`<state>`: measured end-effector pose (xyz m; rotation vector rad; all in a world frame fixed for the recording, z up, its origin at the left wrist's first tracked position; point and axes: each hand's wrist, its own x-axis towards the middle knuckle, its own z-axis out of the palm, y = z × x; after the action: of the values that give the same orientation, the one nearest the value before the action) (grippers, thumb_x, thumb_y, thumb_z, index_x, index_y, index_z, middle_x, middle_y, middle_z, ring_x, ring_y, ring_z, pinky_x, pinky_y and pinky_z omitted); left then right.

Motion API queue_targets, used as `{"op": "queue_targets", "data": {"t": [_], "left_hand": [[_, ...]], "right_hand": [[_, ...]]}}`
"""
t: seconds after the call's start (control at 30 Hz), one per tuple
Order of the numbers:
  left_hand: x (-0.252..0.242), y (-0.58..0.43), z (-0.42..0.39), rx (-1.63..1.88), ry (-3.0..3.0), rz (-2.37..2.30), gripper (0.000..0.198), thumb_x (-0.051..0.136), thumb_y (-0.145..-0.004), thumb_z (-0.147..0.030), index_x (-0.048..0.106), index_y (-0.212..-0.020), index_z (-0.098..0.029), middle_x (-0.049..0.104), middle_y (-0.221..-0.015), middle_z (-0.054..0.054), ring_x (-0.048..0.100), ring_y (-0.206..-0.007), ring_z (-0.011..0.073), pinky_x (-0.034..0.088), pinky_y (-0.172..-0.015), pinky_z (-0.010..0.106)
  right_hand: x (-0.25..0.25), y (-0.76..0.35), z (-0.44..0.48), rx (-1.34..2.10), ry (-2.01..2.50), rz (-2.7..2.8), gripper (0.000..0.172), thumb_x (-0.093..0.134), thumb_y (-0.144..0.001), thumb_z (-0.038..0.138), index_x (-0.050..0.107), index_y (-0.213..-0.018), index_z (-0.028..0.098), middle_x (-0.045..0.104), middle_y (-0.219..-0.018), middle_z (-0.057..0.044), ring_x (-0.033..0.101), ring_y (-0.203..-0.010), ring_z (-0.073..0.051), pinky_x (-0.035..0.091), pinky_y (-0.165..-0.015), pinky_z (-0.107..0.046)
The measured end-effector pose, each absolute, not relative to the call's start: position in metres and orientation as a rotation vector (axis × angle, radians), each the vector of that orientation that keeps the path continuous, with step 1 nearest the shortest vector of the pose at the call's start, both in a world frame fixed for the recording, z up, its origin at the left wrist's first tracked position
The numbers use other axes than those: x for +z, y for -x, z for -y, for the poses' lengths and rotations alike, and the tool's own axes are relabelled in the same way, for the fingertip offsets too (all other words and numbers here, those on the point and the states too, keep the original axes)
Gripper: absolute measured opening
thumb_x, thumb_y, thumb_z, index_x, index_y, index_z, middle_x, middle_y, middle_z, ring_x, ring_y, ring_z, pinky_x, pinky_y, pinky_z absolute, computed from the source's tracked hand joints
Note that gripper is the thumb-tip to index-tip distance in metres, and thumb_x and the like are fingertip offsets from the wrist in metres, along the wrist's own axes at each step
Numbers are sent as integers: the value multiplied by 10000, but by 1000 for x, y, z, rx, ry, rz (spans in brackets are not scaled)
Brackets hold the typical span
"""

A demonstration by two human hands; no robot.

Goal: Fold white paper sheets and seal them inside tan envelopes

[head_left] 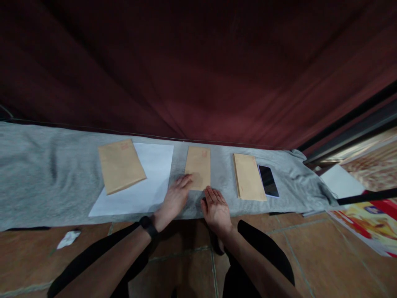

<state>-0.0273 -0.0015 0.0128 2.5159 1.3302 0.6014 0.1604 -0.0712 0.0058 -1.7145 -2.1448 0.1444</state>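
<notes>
A brown paper envelope [198,163] with small reddish print at its upper right lies upright in front of me on the grey cloth. My left hand [176,195], slightly blurred, reaches in from the left, its stretched fingertips on the envelope's lower left part. By the envelope's lower right corner, my right hand [216,209] rests low with fingers extended and close together, thumb a little apart. Whether it touches the corner I cannot tell. No object shows in either hand. Left of them, a larger-looking brown envelope [120,165] lies tilted over a white sheet [155,182].
To the right lies a stack of brown envelopes [249,178], with a dark-screened phone [268,181] beside it. Grey cloth [62,178] covers the narrow surface. A dark red curtain-like sheet [198,82] stands behind. A crumpled tissue [68,239] and a colourful printed box [372,223] are lower down.
</notes>
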Motion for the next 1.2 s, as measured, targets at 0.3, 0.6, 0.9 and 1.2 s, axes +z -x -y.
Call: {"op": "queue_targets", "data": {"t": [0.3, 0.6, 0.9, 1.2], "left_hand": [[-1, 9, 36, 425, -2687, -1220, 564, 379, -1025, -355, 370, -1519, -84, 365, -1599, 163, 296, -1505, 244, 273, -1232, 429], [-4, 31, 38, 438, -2742, -1396, 689, 419, -997, -525, 392, -1503, -59, 375, -1586, 195, 309, -1497, 285, 326, -1207, 450], [-2, 28, 39, 360, -2723, -1440, 620, 420, -933, -279, 394, -1486, 0, 375, -1580, 218, 323, -1490, 290, 306, -1214, 445], [-1, 30, 42, 488, -2745, -1385, 599, 484, -973, -443, 426, -1503, -171, 342, -1614, 157, 273, -1507, 332, 294, -1204, 513]], "right_hand": [[9, -161, 69, 67, 1713, 2213, 471, 481, -927, 185, 580, -1377, 91, 586, -1428, -163, 560, -1296, -286, 390, -1159, -451], [7, -165, 68, -30, 1720, 2183, 418, 458, -969, 208, 617, -1342, 104, 633, -1380, -134, 595, -1247, -286, 387, -1160, -467], [6, -141, 61, 237, 1448, 2308, 512, 360, -1047, 322, 445, -1496, 91, 481, -1529, -138, 404, -1448, -222, 340, -1215, -429], [6, -172, 34, 377, 1539, 2350, 545, 243, -1079, 437, 349, -1558, 199, 337, -1618, -84, 298, -1505, -207, 261, -1240, -461]]}}
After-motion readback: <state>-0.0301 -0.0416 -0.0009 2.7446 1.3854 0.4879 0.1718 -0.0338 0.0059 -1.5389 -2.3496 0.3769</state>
